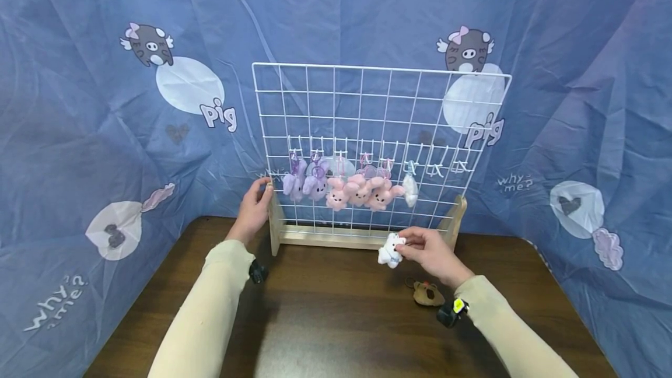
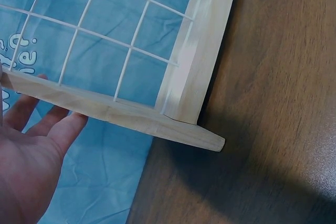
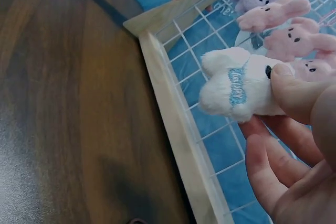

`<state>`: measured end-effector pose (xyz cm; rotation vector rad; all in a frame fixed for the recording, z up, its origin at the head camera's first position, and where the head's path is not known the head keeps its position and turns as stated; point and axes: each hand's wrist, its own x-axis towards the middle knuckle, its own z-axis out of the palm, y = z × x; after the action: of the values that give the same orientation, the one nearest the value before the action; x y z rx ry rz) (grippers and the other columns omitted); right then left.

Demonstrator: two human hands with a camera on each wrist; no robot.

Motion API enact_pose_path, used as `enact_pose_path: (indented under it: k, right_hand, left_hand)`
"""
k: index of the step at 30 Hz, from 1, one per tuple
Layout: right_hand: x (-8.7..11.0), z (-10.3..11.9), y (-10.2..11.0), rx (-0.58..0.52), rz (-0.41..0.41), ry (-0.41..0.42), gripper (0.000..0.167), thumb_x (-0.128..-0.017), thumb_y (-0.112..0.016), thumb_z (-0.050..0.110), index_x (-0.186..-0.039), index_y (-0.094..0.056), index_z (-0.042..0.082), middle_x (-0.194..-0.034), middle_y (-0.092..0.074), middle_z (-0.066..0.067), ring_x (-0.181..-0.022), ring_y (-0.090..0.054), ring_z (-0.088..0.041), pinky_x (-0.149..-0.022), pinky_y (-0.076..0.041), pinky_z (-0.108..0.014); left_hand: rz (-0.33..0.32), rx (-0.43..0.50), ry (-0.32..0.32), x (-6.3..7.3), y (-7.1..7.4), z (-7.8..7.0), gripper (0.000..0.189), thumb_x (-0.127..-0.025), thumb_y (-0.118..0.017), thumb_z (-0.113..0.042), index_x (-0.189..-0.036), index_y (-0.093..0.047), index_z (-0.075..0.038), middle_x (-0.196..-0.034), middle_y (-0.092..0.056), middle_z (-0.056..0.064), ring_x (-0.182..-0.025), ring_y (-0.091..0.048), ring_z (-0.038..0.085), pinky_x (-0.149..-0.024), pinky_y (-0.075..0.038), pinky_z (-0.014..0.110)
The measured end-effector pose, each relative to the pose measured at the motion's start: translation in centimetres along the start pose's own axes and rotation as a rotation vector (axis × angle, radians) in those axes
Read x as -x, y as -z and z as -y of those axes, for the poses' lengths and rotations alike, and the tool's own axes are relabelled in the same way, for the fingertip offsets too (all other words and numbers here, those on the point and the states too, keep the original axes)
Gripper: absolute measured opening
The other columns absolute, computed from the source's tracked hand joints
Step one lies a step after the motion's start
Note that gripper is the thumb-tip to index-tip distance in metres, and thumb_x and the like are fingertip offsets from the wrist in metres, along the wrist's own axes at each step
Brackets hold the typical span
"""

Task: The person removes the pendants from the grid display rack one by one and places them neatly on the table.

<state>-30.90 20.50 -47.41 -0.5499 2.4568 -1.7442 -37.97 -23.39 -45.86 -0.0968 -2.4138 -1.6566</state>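
Observation:
My left hand (image 1: 254, 209) holds the wooden side post (image 1: 275, 226) of a white wire grid rack (image 1: 374, 67); in the left wrist view, its fingers (image 2: 68, 130) reach behind the post. Between thumb and fingers, my right hand (image 1: 429, 254) pinches a small white plush keychain (image 1: 389, 252) in front of the rack's lower bar. Blue lettering shows on the plush body (image 3: 223, 85) in the right wrist view. From the rack's hooks hang two purple plush bunnies (image 1: 317, 187), three pink ones (image 1: 360, 189) and a white plush (image 1: 410, 190) turned sideways.
On the brown table (image 1: 325, 319), below my right hand, lies a brown plush keychain (image 1: 427, 294) with a ring. Two bare hooks (image 1: 434, 170) stick out at the grid's right. A blue printed cloth (image 1: 336, 10) surrounds the table behind and at both sides.

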Motion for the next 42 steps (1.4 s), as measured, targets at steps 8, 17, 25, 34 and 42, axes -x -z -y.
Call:
enact_pose_path:
  k: [8,17,25,34,42]
  right_hand:
    - [0.0,-1.1,-0.4,0.013,0.047,-0.003,0.028,-0.096,-0.074,0.001,-0.120,-0.067,-0.013,-0.107,-0.073,-0.021,-0.090,-0.072,-0.016,-0.079,-0.061,-0.031]
    - [0.2,-2.8,-0.6,0.081,0.098,-0.030,0.024,-0.096,-0.075,0.003,-0.114,-0.069,-0.011,-0.101,-0.073,-0.018,-0.086,-0.069,-0.014,-0.077,-0.060,-0.029]
    - [0.1,-3.4,-1.1,0.151,0.143,-0.018,0.022,-0.094,-0.078,0.005,-0.109,-0.070,-0.009,-0.094,-0.072,-0.015,-0.081,-0.064,-0.012,-0.068,-0.054,-0.024]
    - [0.2,-4.2,-1.7,0.317,0.173,0.049,0.016,-0.090,-0.083,0.007,-0.099,-0.074,-0.002,-0.087,-0.072,-0.006,-0.079,-0.063,-0.010,-0.069,-0.052,-0.024]
    - [0.1,-4.5,-2.1,0.427,0.173,0.061,0.014,-0.091,-0.082,0.008,-0.099,-0.074,0.000,-0.086,-0.072,-0.002,-0.078,-0.063,-0.008,-0.070,-0.052,-0.025]
  left_hand:
    - [-0.003,0.003,-0.001,0.0,-0.1,-0.1,0.047,-0.114,-0.044,-0.038,-0.153,-0.045,-0.013,-0.138,-0.059,0.026,-0.106,-0.057,0.034,-0.077,-0.049,0.034]
    - [-0.005,0.018,0.010,0.0,-0.1,-0.2,0.045,-0.114,-0.044,-0.036,-0.153,-0.045,-0.013,-0.138,-0.059,0.026,-0.106,-0.056,0.033,-0.076,-0.049,0.033]
    - [-0.019,0.013,-0.006,-0.1,-0.1,0.0,0.044,-0.114,-0.044,-0.035,-0.152,-0.047,-0.012,-0.131,-0.062,0.027,-0.100,-0.056,0.033,-0.075,-0.049,0.034]
    - [-0.020,0.005,-0.007,0.0,-0.1,-0.1,0.043,-0.114,-0.044,-0.035,-0.151,-0.047,-0.013,-0.133,-0.062,0.026,-0.103,-0.057,0.033,-0.077,-0.049,0.034]
    - [-0.021,-0.003,-0.002,0.0,-0.2,-0.1,0.044,-0.114,-0.044,-0.035,-0.151,-0.047,-0.013,-0.133,-0.061,0.026,-0.106,-0.057,0.033,-0.081,-0.049,0.038]
